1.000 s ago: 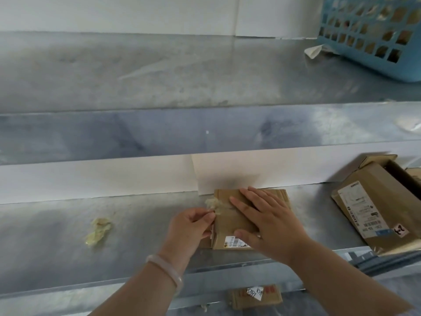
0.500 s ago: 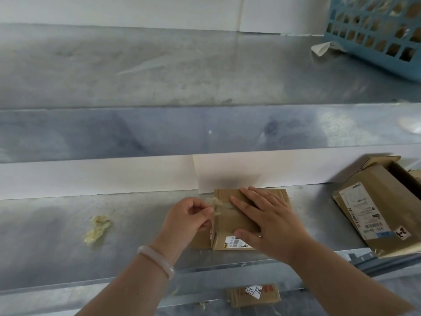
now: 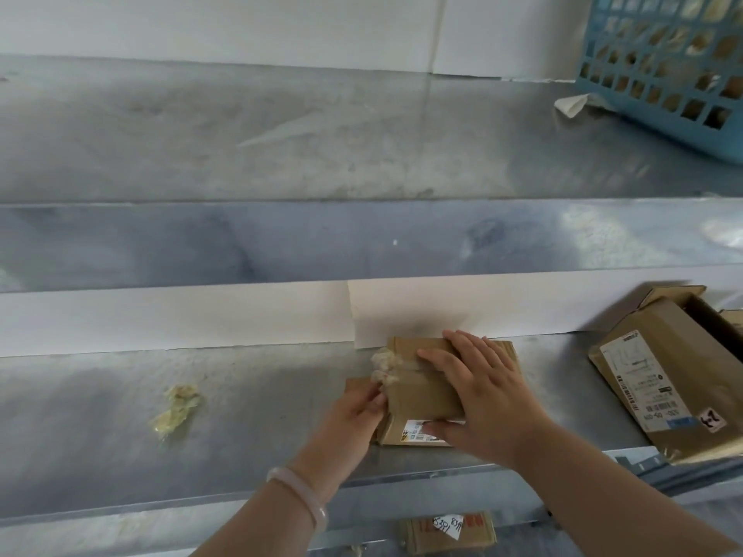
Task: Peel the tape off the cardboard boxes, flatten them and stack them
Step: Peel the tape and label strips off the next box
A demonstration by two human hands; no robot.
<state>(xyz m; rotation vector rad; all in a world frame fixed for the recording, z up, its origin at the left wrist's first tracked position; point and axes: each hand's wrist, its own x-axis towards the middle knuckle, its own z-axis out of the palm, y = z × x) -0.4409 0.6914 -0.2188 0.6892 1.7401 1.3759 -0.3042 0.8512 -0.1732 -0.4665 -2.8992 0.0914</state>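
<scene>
A small flattened brown cardboard box [image 3: 418, 391] with a white label lies on the lower metal shelf [image 3: 201, 456]. My right hand [image 3: 478, 391] presses flat on top of it, fingers spread. A crumpled strip of clear tape [image 3: 384, 365] hangs off the box's left edge. My left hand [image 3: 354, 416], with a pale bracelet at the wrist, has its fingers pinched at that left edge just below the tape wad. Whether the fingers hold the tape's end or the cardboard flap I cannot tell.
A balled scrap of yellowish tape [image 3: 175, 410] lies on the shelf to the left. An open brown box [image 3: 675, 379] with shipping labels sits at the right. A blue plastic basket [image 3: 667, 62] stands on the upper shelf. Another labelled cardboard piece [image 3: 446, 534] lies below.
My left hand slid down and toward me along the box's left edge; the tape wad now sticks up above its fingers. My right hand stayed pressed on the box.
</scene>
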